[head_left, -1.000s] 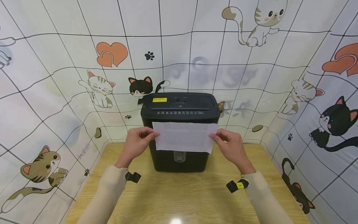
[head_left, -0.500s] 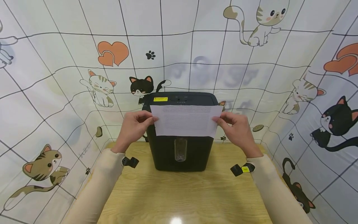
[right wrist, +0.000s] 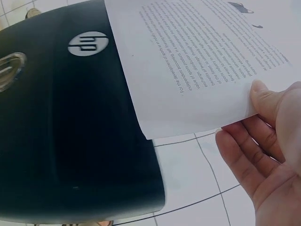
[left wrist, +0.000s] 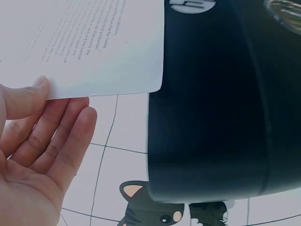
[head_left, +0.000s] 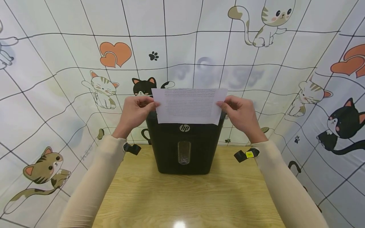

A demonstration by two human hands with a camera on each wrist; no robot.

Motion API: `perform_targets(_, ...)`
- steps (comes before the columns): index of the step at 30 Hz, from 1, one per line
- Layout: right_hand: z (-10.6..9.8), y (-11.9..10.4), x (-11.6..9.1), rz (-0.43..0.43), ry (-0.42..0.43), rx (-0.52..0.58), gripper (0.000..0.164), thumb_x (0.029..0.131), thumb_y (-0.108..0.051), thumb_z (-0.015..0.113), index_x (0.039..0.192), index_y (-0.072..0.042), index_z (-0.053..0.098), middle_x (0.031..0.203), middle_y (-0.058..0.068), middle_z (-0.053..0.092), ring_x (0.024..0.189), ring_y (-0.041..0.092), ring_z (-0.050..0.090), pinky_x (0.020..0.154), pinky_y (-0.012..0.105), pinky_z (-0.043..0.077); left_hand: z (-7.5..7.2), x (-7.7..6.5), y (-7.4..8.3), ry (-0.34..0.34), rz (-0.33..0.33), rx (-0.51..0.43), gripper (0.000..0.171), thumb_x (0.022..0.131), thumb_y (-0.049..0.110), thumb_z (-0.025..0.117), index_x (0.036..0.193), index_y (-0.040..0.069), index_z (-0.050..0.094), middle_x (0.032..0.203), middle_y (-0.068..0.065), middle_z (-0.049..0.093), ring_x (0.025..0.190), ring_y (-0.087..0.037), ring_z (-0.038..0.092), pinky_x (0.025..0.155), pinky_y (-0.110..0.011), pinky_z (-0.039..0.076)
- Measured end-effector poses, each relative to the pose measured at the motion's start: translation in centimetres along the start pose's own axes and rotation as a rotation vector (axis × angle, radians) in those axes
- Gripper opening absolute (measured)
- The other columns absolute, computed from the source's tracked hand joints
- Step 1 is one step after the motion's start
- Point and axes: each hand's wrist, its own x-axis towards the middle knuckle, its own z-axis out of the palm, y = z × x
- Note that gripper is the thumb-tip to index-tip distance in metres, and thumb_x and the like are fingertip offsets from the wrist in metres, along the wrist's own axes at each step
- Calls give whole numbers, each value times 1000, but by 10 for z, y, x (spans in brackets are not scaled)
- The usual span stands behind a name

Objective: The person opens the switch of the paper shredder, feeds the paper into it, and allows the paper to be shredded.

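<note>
A printed sheet of paper (head_left: 188, 107) is held up by its two side edges, in front of the top of a black HP paper shredder (head_left: 168, 148). The left hand (head_left: 137, 110) pinches the sheet's left edge between thumb and fingers. On the opposite side the right hand (head_left: 240, 114) pinches its right edge the same way. In the left wrist view the thumb (left wrist: 28, 101) presses flat on the printed face. The right wrist view shows the paper (right wrist: 188, 94) beside the shredder's logo (right wrist: 88, 44). Most of the shredder's top is hidden behind the sheet.
The shredder stands on a wooden table (head_left: 182, 193) near the back. A white wall covering (head_left: 182, 47) with grid lines and cartoon cats closes in the back and both sides. A small window (head_left: 184, 152) sits in the shredder's front.
Both hands have raised the sheet from the shredder's front up to its top. The HP logo, covered before, now shows below the paper. The grip at both edges stays the same.
</note>
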Motion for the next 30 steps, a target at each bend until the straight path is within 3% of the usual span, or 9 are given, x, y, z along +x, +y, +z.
perform_targets(5,-3,-6,17,18,15,-1,28,98,-38,70,99,-12,78,96,8,77,73,19,61,59,25,40,-3,19,2,19,0,-12,15,96,18,73,99,6,81,90,-13,78,80,-25,74,64,-27,41)
perform_targets(14,3,-5,46,73,0,42,34,98,-43,68,104,-10,76,107,9,77,93,20,66,78,30,41,-5,44,1,53,2,-20,16,95,19,74,99,5,81,88,-12,78,83,-32,73,68,-24,45)
perform_targets(20,13,4,56,103,-21,61,34,98,-42,68,107,-10,76,109,9,75,95,25,65,81,32,42,-2,50,-11,33,-51,-41,19,96,21,74,103,5,80,95,-11,78,89,-36,73,73,-24,50)
perform_targets(25,21,12,59,140,-27,46,36,97,-45,67,108,-11,75,109,9,74,94,22,59,79,33,39,1,52,-17,21,-86,-42,18,96,23,74,103,7,80,100,-9,79,88,-28,76,79,-27,52)
perform_targets(30,28,20,61,121,-28,62,34,97,-43,68,104,-10,76,106,9,75,90,19,59,76,30,41,1,52,-22,17,-105,-20,17,97,23,73,103,8,80,102,-10,78,85,-21,74,81,-30,51)
